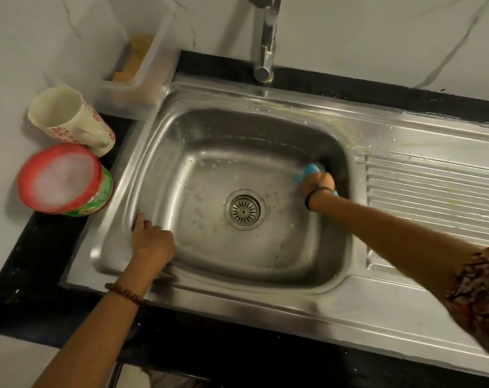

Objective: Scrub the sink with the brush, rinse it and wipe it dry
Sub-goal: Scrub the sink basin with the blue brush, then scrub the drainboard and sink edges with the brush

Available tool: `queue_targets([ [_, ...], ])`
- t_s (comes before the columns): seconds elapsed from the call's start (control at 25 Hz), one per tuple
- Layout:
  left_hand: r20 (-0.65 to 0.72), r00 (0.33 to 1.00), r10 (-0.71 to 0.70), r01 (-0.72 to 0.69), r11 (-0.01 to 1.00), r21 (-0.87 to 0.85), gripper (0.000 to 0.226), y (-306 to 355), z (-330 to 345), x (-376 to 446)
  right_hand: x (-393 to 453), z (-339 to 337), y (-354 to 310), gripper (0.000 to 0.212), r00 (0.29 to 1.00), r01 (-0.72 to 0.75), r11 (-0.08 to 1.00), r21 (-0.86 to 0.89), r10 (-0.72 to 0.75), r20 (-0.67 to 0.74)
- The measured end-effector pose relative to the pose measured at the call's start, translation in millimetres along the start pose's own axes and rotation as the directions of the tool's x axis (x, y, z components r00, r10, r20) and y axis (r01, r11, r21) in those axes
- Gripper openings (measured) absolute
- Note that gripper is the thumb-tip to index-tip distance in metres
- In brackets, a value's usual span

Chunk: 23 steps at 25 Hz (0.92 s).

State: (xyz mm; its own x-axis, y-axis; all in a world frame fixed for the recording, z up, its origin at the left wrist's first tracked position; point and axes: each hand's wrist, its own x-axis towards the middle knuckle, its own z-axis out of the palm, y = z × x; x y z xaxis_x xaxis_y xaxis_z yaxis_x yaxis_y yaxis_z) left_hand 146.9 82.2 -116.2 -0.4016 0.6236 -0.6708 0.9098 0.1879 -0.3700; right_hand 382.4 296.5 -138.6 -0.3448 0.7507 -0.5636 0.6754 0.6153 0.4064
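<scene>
The right hand (318, 184) grips a blue brush (310, 171) against the right inner wall of the steel sink (142, 175), while the left hand (152, 240) rests on the sink's left rim, one finger extended, holding nothing, the tap (265, 43) above.

glossy steel sink (142, 152), plastic brush (310, 170)

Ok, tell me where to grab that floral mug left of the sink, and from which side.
Take the floral mug by its handle, coming from the sink side. It stands upright with the handle turned toward the basin, while the red-lidded tub crowds its near side.
</scene>
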Motion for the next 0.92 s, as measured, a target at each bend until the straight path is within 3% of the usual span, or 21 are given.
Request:
queue_targets([
  [0.08, -0.162, 0.986, 0.042, -0.078, 0.971, -0.228, 0.034, -12, 3, -5, -9, 0, -15, 0.041, 0.997, -0.041, 0.981, 0.189, 0.03, 0.065],
  [0.16, -0.398, 0.916, -0.045, -0.19, 0.827, -0.529, 0.027, -26, 6, -23, -25, -26, -27, 0.04, 0.991, -0.068, 0.893, 0.445, 0.008, 0.136],
  [0.28, -0.585, 0.759, -0.285, -0.319, 0.621, -0.716, 0.028, -52, 17, -46, -70, -87, -54, 0.032, 0.985, 0.134, 0.692, 0.709, -0.172, -0.019],
  [0.32, -0.619, 0.733, -0.28, -0.354, 0.62, -0.7, 0.034, -57, 24, -47, -87, -109, -64, 0.022, 0.968, 0.224, 0.594, 0.773, -0.225, -0.108],
  [0.4, -0.7, 0.699, -0.146, -0.413, 0.717, -0.562, 0.043, -65, 42, -40, -117, -165, -91, 0.02, 0.896, 0.427, 0.433, 0.794, -0.32, -0.307],
  [0.48, -0.742, 0.668, -0.054, -0.442, 0.774, -0.454, 0.039, -73, 51, -32, -127, -216, -125, 0.035, 0.777, 0.629, 0.42, 0.654, -0.346, -0.526],
  [0.56, -0.74, 0.672, -0.008, -0.442, 0.797, -0.411, 0.037, -76, 52, -30, -121, -249, -166, 0.04, 0.685, 0.725, 0.427, 0.54, -0.372, -0.626],
  [0.64, -0.731, 0.682, 0.041, -0.443, 0.818, -0.368, 0.038, -78, 52, -31, -112, -263, -199, 0.039, 0.651, 0.758, 0.409, 0.508, -0.42, -0.633],
  [0.8, -0.749, 0.653, 0.113, -0.471, 0.835, -0.284, 0.039, -81, 44, -27, -98, -266, -226, 0.034, 0.68, 0.728, 0.563, 0.39, -0.523, -0.514],
  [0.92, -0.748, 0.647, 0.146, -0.488, 0.833, -0.26, 0.035, -84, 41, -22, -99, -263, -214, 0.033, 0.693, 0.721, 0.468, 0.51, -0.48, -0.538],
])
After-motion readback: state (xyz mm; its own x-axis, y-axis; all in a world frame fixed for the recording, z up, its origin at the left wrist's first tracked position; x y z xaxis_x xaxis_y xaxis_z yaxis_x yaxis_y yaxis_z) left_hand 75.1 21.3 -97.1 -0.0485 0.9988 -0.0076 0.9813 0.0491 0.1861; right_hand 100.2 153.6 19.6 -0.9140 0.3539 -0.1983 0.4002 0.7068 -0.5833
